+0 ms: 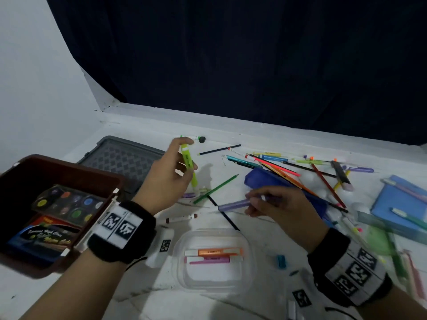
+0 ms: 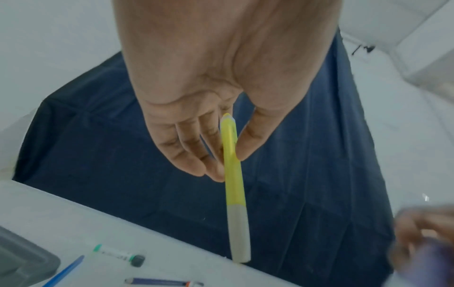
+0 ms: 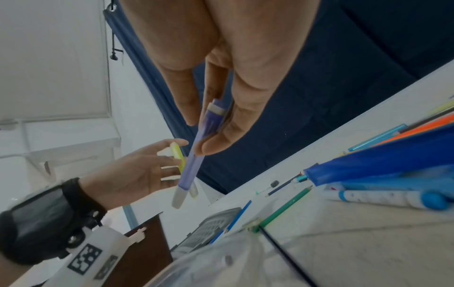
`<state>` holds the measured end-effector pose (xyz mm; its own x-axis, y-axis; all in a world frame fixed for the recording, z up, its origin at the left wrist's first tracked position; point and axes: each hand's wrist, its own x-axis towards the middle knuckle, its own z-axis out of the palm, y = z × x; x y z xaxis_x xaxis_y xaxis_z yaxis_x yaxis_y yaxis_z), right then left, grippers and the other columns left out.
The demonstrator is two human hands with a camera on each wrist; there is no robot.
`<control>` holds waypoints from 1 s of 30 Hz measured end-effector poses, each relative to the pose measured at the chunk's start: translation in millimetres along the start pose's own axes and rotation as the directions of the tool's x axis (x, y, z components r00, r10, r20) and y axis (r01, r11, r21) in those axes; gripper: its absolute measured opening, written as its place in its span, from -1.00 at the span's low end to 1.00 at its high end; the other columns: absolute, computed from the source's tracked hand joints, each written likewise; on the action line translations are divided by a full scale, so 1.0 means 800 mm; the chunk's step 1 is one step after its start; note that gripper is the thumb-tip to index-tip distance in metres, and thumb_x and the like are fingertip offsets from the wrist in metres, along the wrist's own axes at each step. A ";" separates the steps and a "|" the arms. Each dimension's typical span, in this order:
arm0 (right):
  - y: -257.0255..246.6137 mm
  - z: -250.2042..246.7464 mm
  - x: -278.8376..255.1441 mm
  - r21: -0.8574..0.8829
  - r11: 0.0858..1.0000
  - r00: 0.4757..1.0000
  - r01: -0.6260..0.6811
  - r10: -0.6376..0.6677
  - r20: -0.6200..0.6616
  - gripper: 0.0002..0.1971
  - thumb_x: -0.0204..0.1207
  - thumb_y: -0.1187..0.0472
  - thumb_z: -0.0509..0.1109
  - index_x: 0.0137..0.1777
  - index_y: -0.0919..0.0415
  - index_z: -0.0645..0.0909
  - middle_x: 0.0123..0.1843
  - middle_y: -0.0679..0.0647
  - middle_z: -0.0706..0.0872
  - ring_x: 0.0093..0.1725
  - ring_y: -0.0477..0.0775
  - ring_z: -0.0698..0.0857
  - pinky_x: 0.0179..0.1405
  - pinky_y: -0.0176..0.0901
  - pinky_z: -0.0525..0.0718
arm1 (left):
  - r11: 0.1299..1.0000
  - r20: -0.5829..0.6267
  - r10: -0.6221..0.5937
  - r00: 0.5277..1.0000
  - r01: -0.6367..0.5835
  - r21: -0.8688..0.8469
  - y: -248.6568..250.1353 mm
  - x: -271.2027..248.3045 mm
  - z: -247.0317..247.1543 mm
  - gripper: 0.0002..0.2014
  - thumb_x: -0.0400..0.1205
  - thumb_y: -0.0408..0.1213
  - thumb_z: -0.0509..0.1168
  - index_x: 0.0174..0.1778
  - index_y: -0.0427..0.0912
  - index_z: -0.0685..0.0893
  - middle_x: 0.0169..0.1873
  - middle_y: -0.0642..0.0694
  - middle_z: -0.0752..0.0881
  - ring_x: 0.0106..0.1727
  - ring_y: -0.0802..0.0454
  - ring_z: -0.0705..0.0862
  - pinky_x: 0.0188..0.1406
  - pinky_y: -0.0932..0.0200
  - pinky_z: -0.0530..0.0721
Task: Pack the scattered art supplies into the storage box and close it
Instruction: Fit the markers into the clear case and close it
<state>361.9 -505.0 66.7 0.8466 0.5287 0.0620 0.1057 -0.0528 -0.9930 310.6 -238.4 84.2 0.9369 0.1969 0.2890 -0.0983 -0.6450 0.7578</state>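
The bench (image 1: 143, 294) carries everything, and the brown storage box (image 1: 69, 174) serves as landmark: it stands open at the near left, probably so both hands can drop things in without reaching far. Inside it lie a round-pan paint set (image 1: 67, 202) and a printed paint packet (image 1: 46, 236). Its grey lid (image 1: 122, 155) lies flat just behind the box, out of the way until closing.

Right of the box, a clear plastic tray (image 1: 215, 285) holds an orange and a pink highlighter, seemingly a sorting stop for that kind of pen. Far right of the box, pencils and markers lie scattered around a blue pouch (image 1: 265, 179), so most of the packing is not yet done.

The left hand (image 1: 166, 179), just right of the box, pinches a yellow highlighter (image 1: 188, 161) between thumb and fingers, tip down. The right hand (image 1: 277, 202), farther right, pinches a purple highlighter (image 1: 233, 205) pointing toward the left hand, likely to gather both before depositing them together.
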 end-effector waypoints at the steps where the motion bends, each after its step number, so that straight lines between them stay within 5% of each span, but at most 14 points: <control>1: 0.000 0.002 -0.014 -0.018 1.000 1.000 -0.003 0.003 0.018 -0.89 0.51 0.47 0.44 -0.02 0.40 0.76 -0.21 0.33 0.80 -0.19 0.23 0.83 -0.07 -0.05 0.81 | 0.996 -0.006 -0.011 1.000 0.011 -0.086 0.010 -0.014 -0.008 -0.55 0.67 -0.47 0.32 0.35 0.11 0.42 -0.12 0.01 0.81 -0.09 0.02 0.78 -0.12 0.17 0.70; 3: 0.005 0.005 -0.038 -0.110 0.994 0.998 0.014 -0.007 0.063 -0.89 0.50 0.47 0.46 -0.05 0.31 0.77 -0.17 0.21 0.82 -0.17 0.14 0.84 -0.04 -0.05 0.81 | 0.970 0.015 -0.024 1.000 0.027 -0.243 0.025 -0.044 -0.020 -0.64 0.68 -0.51 0.32 0.27 -0.02 0.47 -0.09 -0.09 0.82 -0.01 -0.10 0.80 -0.03 0.02 0.72; 5: 0.016 0.009 -0.056 -0.275 0.955 0.990 0.109 -0.081 0.112 -0.83 0.48 0.47 0.48 -0.09 0.18 0.77 -0.11 0.03 0.79 -0.11 0.02 0.82 -0.06 -0.15 0.79 | 0.931 0.054 -0.032 0.998 0.050 -0.361 0.032 -0.074 -0.028 -0.77 0.70 -0.52 0.29 0.18 -0.17 0.48 -0.09 -0.17 0.83 -0.01 -0.12 0.80 -0.06 0.09 0.69; 10: 0.037 0.021 -0.080 -0.491 0.824 0.956 0.282 -0.202 0.211 -0.84 0.42 0.30 0.48 -0.13 -0.01 0.74 -0.13 -0.20 0.73 -0.08 -0.16 0.74 -0.16 -0.42 0.70 | 0.899 0.152 -0.023 0.988 0.087 -0.430 0.026 -0.137 -0.035 -0.89 0.71 -0.41 0.22 0.10 -0.35 0.48 -0.08 -0.31 0.80 -0.27 -0.19 0.63 -0.31 0.08 0.55; 15: 0.051 0.033 -0.089 -0.687 0.654 0.949 0.315 -0.224 0.222 -0.87 0.43 0.03 0.34 -0.09 -0.07 0.70 -0.13 -0.25 0.72 -0.08 -0.23 0.63 -0.05 -0.15 0.68 | 0.918 0.252 -0.060 0.966 0.152 -0.366 0.008 -0.171 -0.028 -0.85 0.74 -0.37 0.20 0.04 -0.42 0.57 -0.06 -0.26 0.80 -0.22 -0.19 0.71 -0.19 -0.08 0.64; 18: 0.056 0.037 -0.088 -0.737 0.595 0.946 0.322 -0.232 0.227 -0.89 0.40 0.08 0.41 -0.09 -0.07 0.69 -0.14 -0.23 0.73 -0.08 -0.14 0.64 -0.10 -0.03 0.70 | 0.945 0.324 -0.054 0.944 0.154 -0.289 0.001 -0.180 -0.024 -0.83 0.77 -0.27 0.26 0.05 -0.30 0.69 -0.04 -0.17 0.81 -0.09 -0.14 0.73 -0.01 -0.11 0.70; 22: 0.057 0.039 -0.088 -0.728 0.623 0.957 0.287 -0.215 0.194 -0.90 0.45 0.13 0.49 -0.05 -0.04 0.72 -0.12 -0.20 0.74 -0.10 -0.17 0.62 -0.06 -0.12 0.68 | 0.974 0.387 -0.070 0.920 0.147 -0.174 -0.002 -0.180 -0.021 -0.85 0.75 -0.19 0.30 0.10 -0.08 0.78 0.00 -0.09 0.81 0.03 -0.17 0.76 0.14 -0.25 0.69; 25: 0.058 0.038 -0.087 -0.735 0.634 0.969 0.240 -0.197 0.146 -0.89 0.49 0.16 0.51 0.00 -0.01 0.73 -0.10 -0.19 0.74 -0.10 -0.19 0.60 -0.02 -0.21 0.63 | 0.996 0.490 -0.074 0.868 0.093 -0.014 -0.005 -0.175 -0.026 -0.85 0.73 -0.19 0.33 0.10 0.12 0.78 0.03 0.09 0.82 0.05 0.02 0.78 0.14 -0.15 0.70; 30: 0.053 0.046 -0.083 -0.792 0.545 0.962 0.274 -0.161 0.222 -0.90 0.47 0.10 0.52 -0.03 -0.04 0.72 -0.13 -0.18 0.73 -0.10 -0.14 0.59 -0.04 -0.06 0.66 | 0.982 0.606 -0.045 0.794 -0.076 0.172 -0.009 -0.161 -0.031 -0.76 0.66 -0.16 0.35 0.17 0.27 0.73 0.10 0.32 0.77 0.15 0.23 0.74 0.23 0.10 0.67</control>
<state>290.8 -511.0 16.6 0.6815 0.7047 0.1973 0.7029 -0.5554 -0.4444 182.2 -241.0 55.7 0.9518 -0.2622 -0.1589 -0.1098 -0.7755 0.6217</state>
